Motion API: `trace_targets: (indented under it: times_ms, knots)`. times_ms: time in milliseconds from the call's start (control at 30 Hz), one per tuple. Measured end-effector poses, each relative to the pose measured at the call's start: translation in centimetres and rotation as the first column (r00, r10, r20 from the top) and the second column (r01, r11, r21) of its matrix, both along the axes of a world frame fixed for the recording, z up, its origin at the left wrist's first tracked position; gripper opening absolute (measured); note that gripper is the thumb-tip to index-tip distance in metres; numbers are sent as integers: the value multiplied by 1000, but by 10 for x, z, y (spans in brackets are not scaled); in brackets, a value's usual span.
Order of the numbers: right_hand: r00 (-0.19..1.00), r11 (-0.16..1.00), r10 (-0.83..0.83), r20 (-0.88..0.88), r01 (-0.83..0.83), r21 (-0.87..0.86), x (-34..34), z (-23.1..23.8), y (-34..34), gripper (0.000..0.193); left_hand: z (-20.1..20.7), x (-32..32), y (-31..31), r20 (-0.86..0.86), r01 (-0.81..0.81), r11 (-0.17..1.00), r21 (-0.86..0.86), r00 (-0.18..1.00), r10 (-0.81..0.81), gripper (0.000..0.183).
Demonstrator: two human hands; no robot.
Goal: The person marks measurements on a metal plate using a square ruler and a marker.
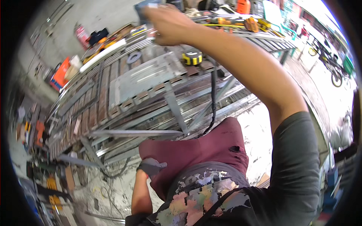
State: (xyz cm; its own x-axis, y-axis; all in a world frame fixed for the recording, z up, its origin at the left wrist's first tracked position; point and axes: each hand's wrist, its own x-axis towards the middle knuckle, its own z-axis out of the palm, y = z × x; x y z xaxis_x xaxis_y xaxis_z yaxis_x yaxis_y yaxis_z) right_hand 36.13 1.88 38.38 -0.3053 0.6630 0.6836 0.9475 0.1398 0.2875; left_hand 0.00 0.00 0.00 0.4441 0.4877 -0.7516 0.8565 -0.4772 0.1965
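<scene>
My right hand (166, 25), bare and blurred by motion, is raised over the far side of a slatted metal workbench. Its fingers are curled at a blue-grey thing (141, 12), too smeared to name. Down by my maroon shorts (200, 150), my left hand (151, 167) wears a grey glove and lies against the thigh, fingers loosely stretched, holding nothing visible. A flat metal sheet (145, 81) lies on the bench (103, 90). At its right edge sits a yellow-and-black tape measure (192, 57), and a grey ring-shaped roll (134, 57) lies behind it.
Orange power tools (252, 24) and metal bars crowd the bench's far edge. A red fire extinguisher (81, 34) stands by the wall. Below the bench, angled steel legs (175, 109) and a black cable (213, 98) hang near my knees. Motorcycles (333, 67) are parked at right.
</scene>
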Motion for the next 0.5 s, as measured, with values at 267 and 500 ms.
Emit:
trace_targets:
  times_ms: [267, 500]
  knots:
    - [990, 995, 101, 102, -100, -13, -84, 58, 15, 60, -11, 37, 28, -248, -125, 968, -217, 966, 70, 60]
    - [969, 949, 246, -16, -244, -202, -167, 14, 107, 64, -7, 36, 24, -218, -139, 962, -233, 972, 88, 60]
